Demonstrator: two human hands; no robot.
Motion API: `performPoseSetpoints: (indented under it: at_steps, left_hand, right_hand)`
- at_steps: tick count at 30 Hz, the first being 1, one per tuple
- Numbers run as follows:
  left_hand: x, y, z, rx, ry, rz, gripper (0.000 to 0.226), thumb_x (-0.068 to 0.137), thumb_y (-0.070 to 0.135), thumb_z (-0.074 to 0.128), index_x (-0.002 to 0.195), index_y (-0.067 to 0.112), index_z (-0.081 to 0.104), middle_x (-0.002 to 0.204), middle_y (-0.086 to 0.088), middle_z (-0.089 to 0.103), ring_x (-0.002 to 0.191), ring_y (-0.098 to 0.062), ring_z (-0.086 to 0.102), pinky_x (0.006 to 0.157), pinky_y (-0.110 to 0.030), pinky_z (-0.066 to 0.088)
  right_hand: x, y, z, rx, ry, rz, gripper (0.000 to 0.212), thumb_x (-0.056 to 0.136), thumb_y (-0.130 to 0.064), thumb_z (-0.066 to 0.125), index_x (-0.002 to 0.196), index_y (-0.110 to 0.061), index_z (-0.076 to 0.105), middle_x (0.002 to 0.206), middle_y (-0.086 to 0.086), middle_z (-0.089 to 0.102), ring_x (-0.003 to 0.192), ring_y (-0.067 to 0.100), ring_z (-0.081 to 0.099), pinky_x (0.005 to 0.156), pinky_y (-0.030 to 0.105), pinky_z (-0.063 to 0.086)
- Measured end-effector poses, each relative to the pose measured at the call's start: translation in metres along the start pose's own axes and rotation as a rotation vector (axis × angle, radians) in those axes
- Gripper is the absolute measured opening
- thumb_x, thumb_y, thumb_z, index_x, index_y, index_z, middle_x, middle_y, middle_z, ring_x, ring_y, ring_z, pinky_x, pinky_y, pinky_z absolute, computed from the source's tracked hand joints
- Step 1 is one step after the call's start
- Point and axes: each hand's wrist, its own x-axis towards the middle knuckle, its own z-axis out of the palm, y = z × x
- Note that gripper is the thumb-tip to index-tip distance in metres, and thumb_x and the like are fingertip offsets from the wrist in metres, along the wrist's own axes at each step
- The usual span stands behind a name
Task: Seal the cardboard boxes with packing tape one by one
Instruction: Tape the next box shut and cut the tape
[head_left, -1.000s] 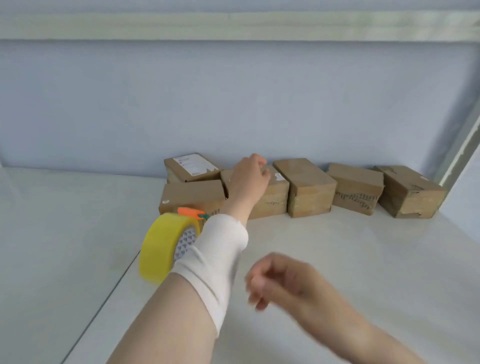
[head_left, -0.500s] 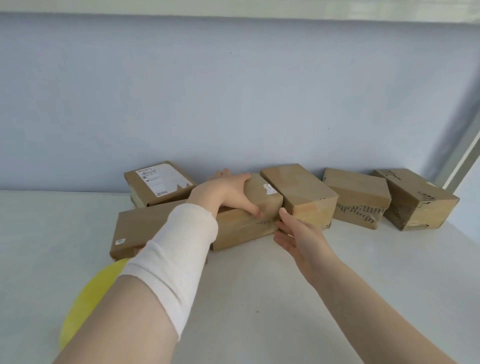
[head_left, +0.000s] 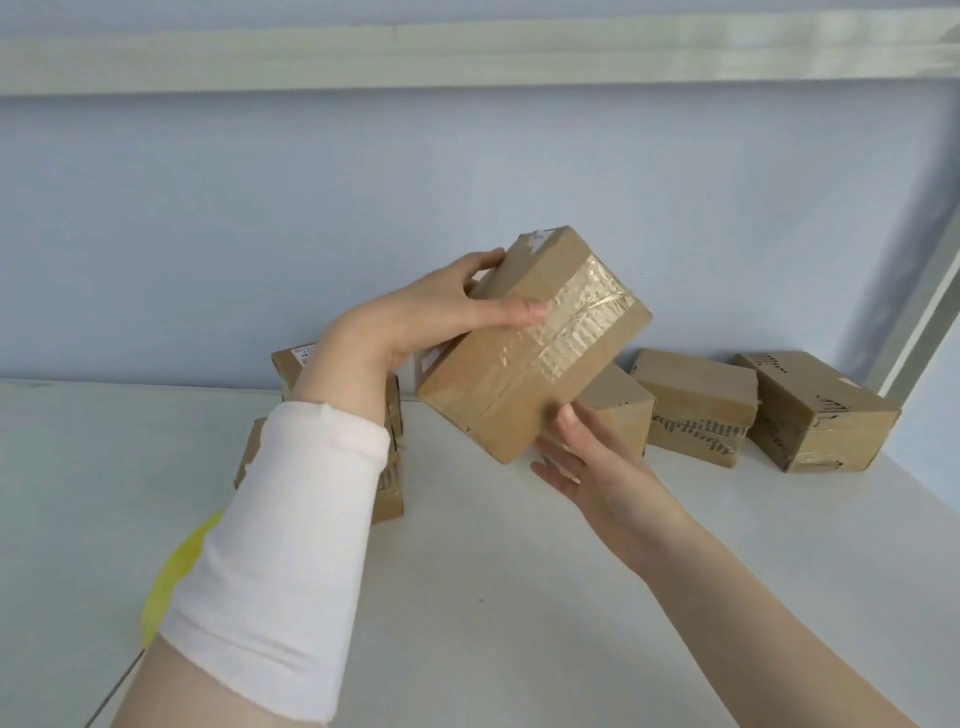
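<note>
**Cardboard box (head_left: 530, 353) held tilted above the table (head_left: 519, 597), both hands on it**
Below and right of the grip, three boxes (head_left: 696, 405) sit by the wall. Two more boxes (head_left: 392, 467) are partly hidden behind the left wrist, and a yellow tape roll (head_left: 171, 571) lies under that forearm. Wrinkled, split clear tape crosses the held box's seam. The left hand (head_left: 431, 317) clasps its upper end. The right hand (head_left: 597, 462) cradles the lower corner with its thumb on the face and its fingers straight.

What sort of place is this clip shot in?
Probably a small parcel-packing bench: worn cardboard boxes lined up along a plain wall on a white table, a yellow tape roll, and one taped box held up.
</note>
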Motion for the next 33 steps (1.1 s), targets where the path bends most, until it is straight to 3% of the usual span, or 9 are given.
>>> performPoseSetpoints:
  at_steps: [5, 10, 13, 16, 22, 24, 26, 29, 33]
  left_hand:
    - [-0.019, 0.005, 0.039, -0.209, -0.032, -0.019, 0.099, 0.055, 0.057, 0.072, 0.142, 0.030, 0.034, 0.129, 0.005, 0.057, 0.112, -0.009, 0.060, 0.098, -0.032, 0.046]
    - [-0.040, 0.002, 0.069, -0.309, -0.017, -0.062, 0.054, 0.074, 0.056, 0.063, 0.121, 0.031, 0.056, 0.114, 0.014, 0.067, 0.110, -0.008, 0.061, 0.091, -0.030, 0.048]
    - [-0.050, 0.006, 0.080, -0.320, 0.089, -0.094, 0.077, 0.069, 0.071, 0.056, 0.129, 0.023, 0.053, 0.119, 0.004, 0.065, 0.111, -0.015, 0.061, 0.096, -0.038, 0.048]
    - [-0.054, 0.017, 0.089, -0.228, 0.232, -0.165, 0.113, 0.051, 0.088, 0.054, 0.144, 0.027, 0.032, 0.127, 0.013, 0.056, 0.112, -0.008, 0.055, 0.100, -0.033, 0.041]
    - [-0.065, 0.027, 0.103, -0.173, 0.213, -0.193, 0.119, 0.040, 0.070, 0.074, 0.143, 0.031, 0.030, 0.119, 0.012, 0.058, 0.093, 0.002, 0.061, 0.063, -0.013, 0.044]
    - [-0.070, 0.024, 0.102, -0.275, 0.216, -0.202, 0.108, 0.045, 0.060, 0.081, 0.139, 0.033, 0.036, 0.110, 0.012, 0.064, 0.085, 0.003, 0.065, 0.061, -0.015, 0.048]
    - [-0.077, 0.016, 0.100, -0.357, 0.211, -0.209, 0.089, 0.057, 0.055, 0.075, 0.136, 0.031, 0.042, 0.108, 0.010, 0.069, 0.093, -0.005, 0.067, 0.079, -0.028, 0.053]
    - [-0.093, 0.004, 0.098, -0.530, 0.176, -0.198, 0.069, 0.064, 0.049, 0.067, 0.128, 0.027, 0.053, 0.112, 0.005, 0.069, 0.107, -0.015, 0.063, 0.095, -0.042, 0.048]
    - [-0.118, -0.012, 0.100, -0.681, 0.142, -0.166, 0.054, 0.070, 0.045, 0.066, 0.121, 0.027, 0.058, 0.115, 0.005, 0.068, 0.112, -0.013, 0.060, 0.099, -0.041, 0.045]
  right_hand:
    - [-0.018, -0.021, -0.010, 0.032, -0.157, -0.130, 0.080, 0.071, -0.046, 0.071, 0.140, -0.028, 0.035, 0.135, -0.003, 0.054, 0.124, 0.017, 0.052, 0.104, 0.048, 0.039]
    - [-0.034, -0.024, -0.033, -0.117, 0.056, -0.186, 0.100, 0.056, -0.032, 0.088, 0.138, -0.034, 0.031, 0.132, -0.008, 0.052, 0.121, 0.010, 0.051, 0.097, 0.035, 0.047]
    - [-0.040, -0.021, -0.044, -0.503, 0.214, -0.278, 0.113, 0.054, -0.029, 0.090, 0.143, -0.039, 0.020, 0.136, -0.015, 0.029, 0.131, 0.006, 0.026, 0.105, 0.029, 0.030]
    - [-0.047, -0.021, -0.048, -0.827, 0.244, -0.436, 0.117, 0.054, -0.029, 0.088, 0.145, -0.037, 0.015, 0.133, -0.012, 0.022, 0.128, 0.009, 0.016, 0.103, 0.024, 0.021]
    - [-0.065, -0.027, -0.052, -1.153, 0.193, -0.644, 0.117, 0.054, -0.031, 0.087, 0.144, -0.036, 0.013, 0.146, 0.002, 0.016, 0.133, 0.017, 0.012, 0.111, 0.037, 0.022]
    - [-0.071, -0.028, -0.058, -1.028, 0.119, -0.617, 0.115, 0.057, -0.036, 0.087, 0.141, -0.044, 0.009, 0.147, -0.008, 0.010, 0.136, 0.004, 0.005, 0.112, 0.030, 0.017]
    - [-0.079, -0.032, -0.062, -0.760, 0.134, -0.487, 0.112, 0.056, -0.054, 0.080, 0.140, -0.049, 0.006, 0.149, -0.018, 0.008, 0.138, -0.004, 0.006, 0.110, 0.024, 0.017]
    - [-0.087, -0.033, -0.063, -0.216, 0.114, -0.216, 0.109, 0.059, -0.059, 0.072, 0.146, -0.044, 0.008, 0.143, -0.022, 0.037, 0.119, -0.017, 0.042, 0.092, 0.019, 0.045]
    - [-0.091, -0.023, -0.055, -0.003, -0.078, -0.036, 0.067, 0.071, -0.050, 0.072, 0.132, -0.038, 0.046, 0.124, -0.010, 0.063, 0.110, 0.009, 0.062, 0.073, 0.026, 0.055]
